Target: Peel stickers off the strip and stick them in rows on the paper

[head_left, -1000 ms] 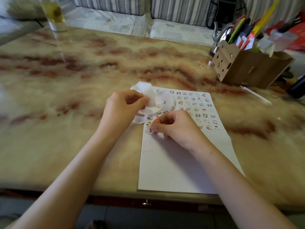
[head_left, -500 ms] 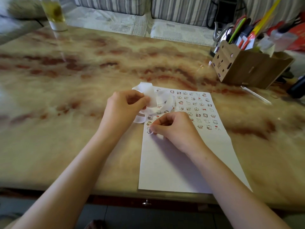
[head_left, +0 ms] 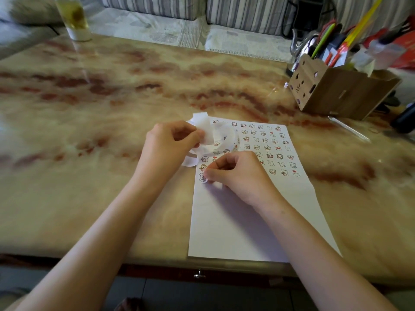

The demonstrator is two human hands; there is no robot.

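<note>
A white sheet of paper lies on the marble table, its upper half filled with rows of small cartoon stickers. My left hand grips a curled white backing strip at the sheet's top left corner. My right hand rests on the paper with curled fingers. Its thumb and forefinger press down on a sticker at the left edge, at the start of a new row.
A cardboard organiser full of pens and tools stands at the far right. A clear pen lies in front of it. A glass with yellow liquid stands at the far left. The table's front edge runs just below the paper.
Both hands stay almost in place. My right hand keeps pressing the sticker at the paper's left edge; the paper's lower right corner has shifted a little.
</note>
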